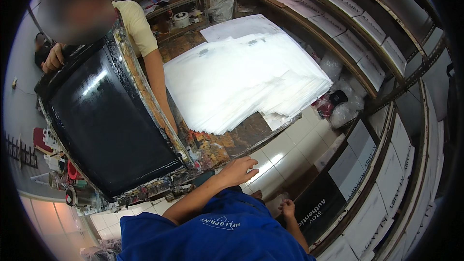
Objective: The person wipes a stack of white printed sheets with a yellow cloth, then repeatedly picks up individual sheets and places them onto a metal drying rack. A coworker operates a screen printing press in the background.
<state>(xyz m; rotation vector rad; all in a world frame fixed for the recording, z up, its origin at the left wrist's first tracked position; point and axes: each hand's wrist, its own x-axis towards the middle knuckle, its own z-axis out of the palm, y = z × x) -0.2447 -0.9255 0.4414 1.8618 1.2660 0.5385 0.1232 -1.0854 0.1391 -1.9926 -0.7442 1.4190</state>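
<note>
A large screen-printing frame (108, 121), black-meshed and crusted with dried paint along its wooden edges, is standing tilted up over the near end of the worktop (241, 137). The person's left hand (238, 170) is reaching toward the frame's lower right corner, fingers spread and open, holding nothing; it is hovering just beside the paint-stained worktop edge, close to that corner, though I cannot tell whether it is touching. The right hand (288, 208) is hanging low, well apart from the frame, over the white tiled floor (285, 152), loosely open and empty.

Beyond the frame, a co-worker in a pale yellow shirt (137, 26) is gripping the frame's far top corner with one hand (53, 58), while the other arm is running down along the frame's right edge. To the right of the frame, a thick fanned stack of white sheets (246, 79) is lying across the worktop. Farther right of the frame, shelves (348, 24) are carrying flat white boxes, and crumpled plastic bags (345, 101) are sitting below them.
</note>
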